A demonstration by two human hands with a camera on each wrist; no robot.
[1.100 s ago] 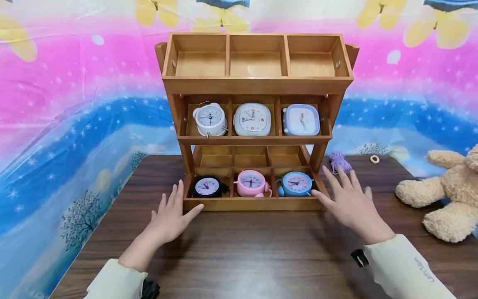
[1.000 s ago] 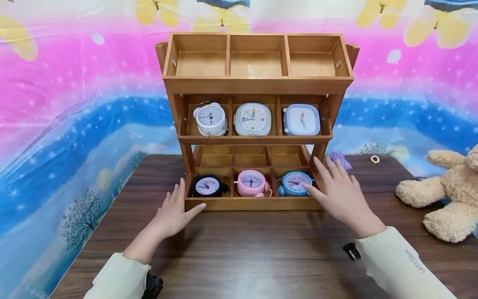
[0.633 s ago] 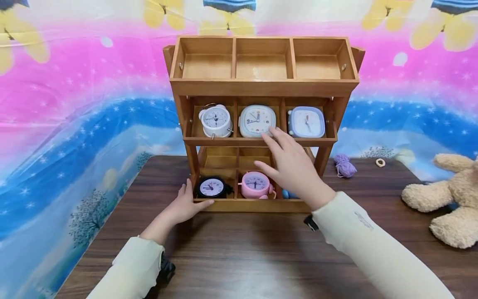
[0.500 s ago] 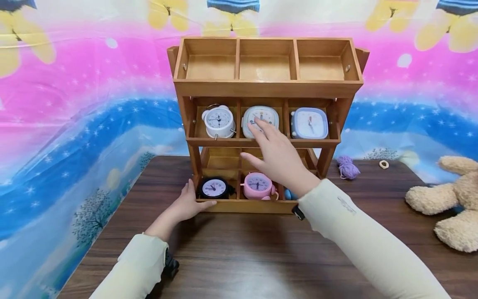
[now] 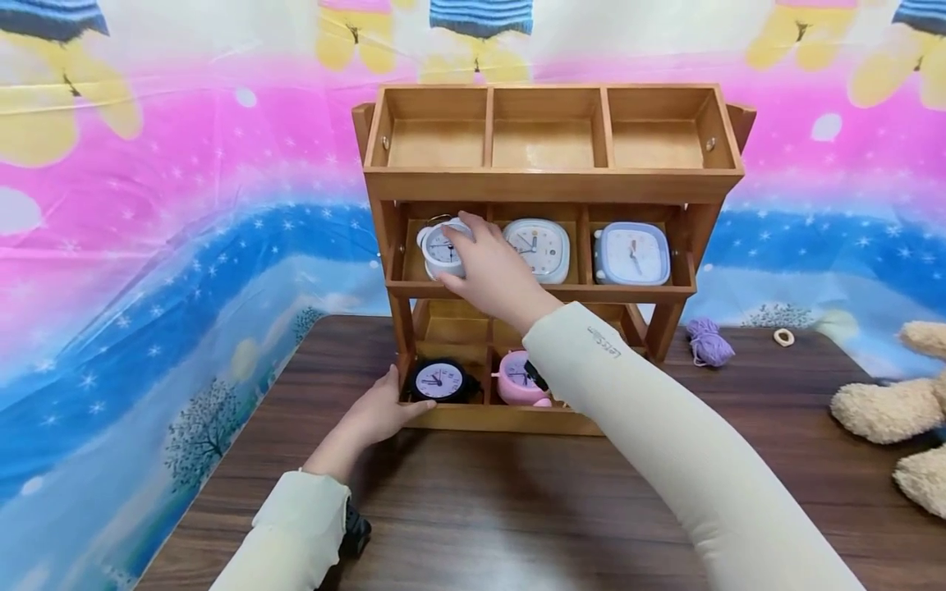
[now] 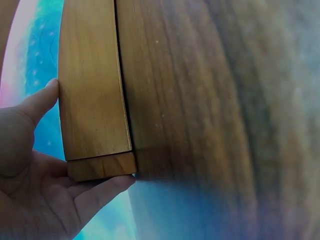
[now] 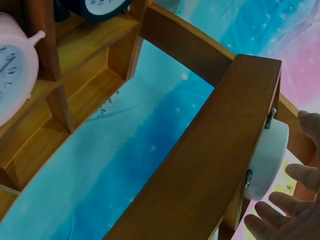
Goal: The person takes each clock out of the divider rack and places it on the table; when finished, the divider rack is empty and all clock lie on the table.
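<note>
My left hand [image 5: 380, 410] holds the lower left corner of the wooden shelf rack [image 5: 550, 185], fingers along its side and thumb over the front board. In the left wrist view the thumb and fingers lie round the board's end. My right hand [image 5: 491, 267] reaches to the white twin-bell alarm clock [image 5: 441, 248] in the middle tier's left compartment. Its spread fingers cover the clock's right part in the head view; in the right wrist view they stand around it, seemingly apart. A black alarm clock [image 5: 438, 382] and a pink alarm clock [image 5: 515, 384] sit in the bottom tier.
In the middle tier sit a pale rounded clock [image 5: 543, 253] and a blue-rimmed clock [image 5: 633, 253]. Purple yarn [image 5: 709, 343], a small ring [image 5: 783, 337] and a teddy bear [image 5: 887, 412] lie right of the rack on the dark wooden table [image 5: 473, 509].
My right hand has swept left and up from the rack's right side, past the pale clock, to the white clock. The left hand has come onto the lower left corner. The view has shifted.
</note>
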